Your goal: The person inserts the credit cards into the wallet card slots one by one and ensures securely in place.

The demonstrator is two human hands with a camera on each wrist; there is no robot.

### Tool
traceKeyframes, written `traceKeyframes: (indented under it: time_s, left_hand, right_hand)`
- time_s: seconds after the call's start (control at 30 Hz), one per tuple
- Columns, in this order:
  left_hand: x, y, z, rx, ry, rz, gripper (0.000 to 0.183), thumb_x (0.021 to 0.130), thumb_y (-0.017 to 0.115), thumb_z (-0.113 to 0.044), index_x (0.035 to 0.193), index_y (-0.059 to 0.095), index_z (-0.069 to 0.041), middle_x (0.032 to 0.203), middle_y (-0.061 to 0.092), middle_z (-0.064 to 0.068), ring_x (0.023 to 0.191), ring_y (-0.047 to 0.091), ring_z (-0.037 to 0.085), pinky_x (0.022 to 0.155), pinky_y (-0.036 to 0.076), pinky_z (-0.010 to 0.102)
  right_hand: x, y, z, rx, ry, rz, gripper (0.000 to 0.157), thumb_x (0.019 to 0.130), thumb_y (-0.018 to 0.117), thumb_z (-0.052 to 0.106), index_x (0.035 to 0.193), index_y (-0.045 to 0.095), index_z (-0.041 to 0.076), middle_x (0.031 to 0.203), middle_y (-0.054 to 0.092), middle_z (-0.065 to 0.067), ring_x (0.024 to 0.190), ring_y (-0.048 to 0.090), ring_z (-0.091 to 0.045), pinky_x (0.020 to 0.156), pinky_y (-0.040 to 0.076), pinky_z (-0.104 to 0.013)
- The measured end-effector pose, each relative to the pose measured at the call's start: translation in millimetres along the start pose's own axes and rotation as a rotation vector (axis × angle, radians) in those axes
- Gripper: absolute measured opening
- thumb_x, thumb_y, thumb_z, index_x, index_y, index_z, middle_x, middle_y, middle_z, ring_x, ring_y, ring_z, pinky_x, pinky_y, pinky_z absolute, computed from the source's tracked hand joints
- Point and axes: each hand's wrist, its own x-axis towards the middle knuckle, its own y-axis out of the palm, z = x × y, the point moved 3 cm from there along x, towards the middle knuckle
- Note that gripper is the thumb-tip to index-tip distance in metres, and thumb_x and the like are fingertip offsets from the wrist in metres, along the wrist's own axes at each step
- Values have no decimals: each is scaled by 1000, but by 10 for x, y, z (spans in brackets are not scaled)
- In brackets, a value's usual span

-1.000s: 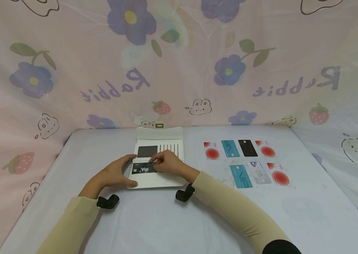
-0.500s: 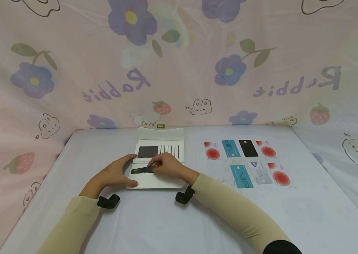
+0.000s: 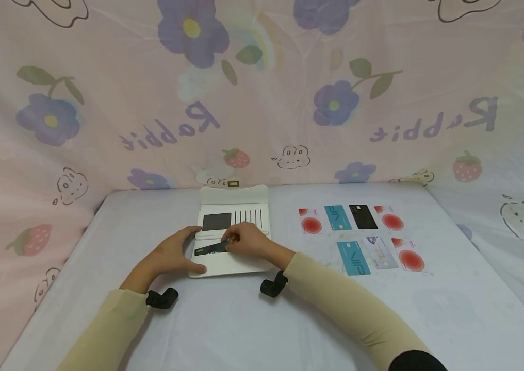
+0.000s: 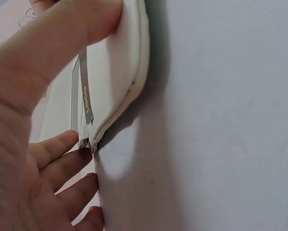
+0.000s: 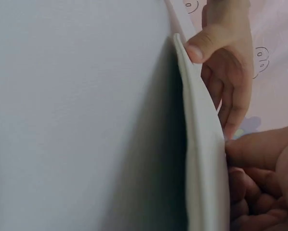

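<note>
A white wallet (image 3: 234,267) lies unfolded on the table, with a dark window and a row of card slots in its upper half. My right hand (image 3: 248,239) pinches a black card (image 3: 208,248) near its right end, low over the middle of the wallet. The card slants up to the right and shows as a narrow strip; its right end is hidden by the fingers. My left hand (image 3: 169,252) holds the wallet's left side. Its thumb (image 4: 93,21) presses on the lower panel, while the other fingers (image 4: 62,163) reach the edge by the fold.
Right of the wallet, several cards lie in two rows: blue cards (image 3: 338,217), a black one (image 3: 363,216), a silver one (image 3: 379,252) and white ones with red circles (image 3: 310,221). A patterned curtain (image 3: 262,103) hangs behind the table.
The black card first faced up with "Vip" showing, then tipped to a narrow strip. Its right end has since risen a little with my right hand. My left hand has stayed at the wallet.
</note>
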Motion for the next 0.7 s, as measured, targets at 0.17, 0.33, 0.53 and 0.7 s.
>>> traceKeyframes:
  time_s: [0.17, 0.33, 0.53, 0.7]
  left_hand:
    - [10, -2, -4, 8, 2, -4, 112, 58, 88, -51, 148, 33, -12, 151, 36, 21, 140, 33, 42, 110, 32, 59]
    - [12, -2, -8, 10, 0, -2, 112, 59, 87, -52, 148, 33, -12, 152, 35, 22, 140, 32, 43, 110, 32, 60]
    - [2, -7, -7, 12, -1, 0, 112, 58, 87, -52, 148, 33, -12, 151, 36, 22, 140, 33, 42, 109, 32, 60]
    - [1, -10, -7, 14, 6, -1, 111, 59, 87, -52, 147, 33, -12, 151, 37, 21, 139, 34, 42, 110, 33, 59]
  right_hand:
    - [-21, 0, -1, 20, -3, -16, 16, 84, 69, 7, 100, 73, 10, 72, 59, 8, 67, 51, -3, 65, 41, -16]
    - [-28, -10, 1, 40, -11, -8, 17, 84, 68, 6, 100, 72, 10, 73, 59, 7, 68, 51, -4, 66, 42, -16]
    - [-20, 0, -8, 41, -16, -5, 16, 83, 68, 6, 98, 73, 11, 73, 60, 6, 68, 52, -4, 65, 43, -16]
    - [-9, 0, -22, 59, -8, -9, 13, 83, 69, 6, 95, 74, 11, 72, 60, 7, 67, 52, -4, 63, 42, -16]
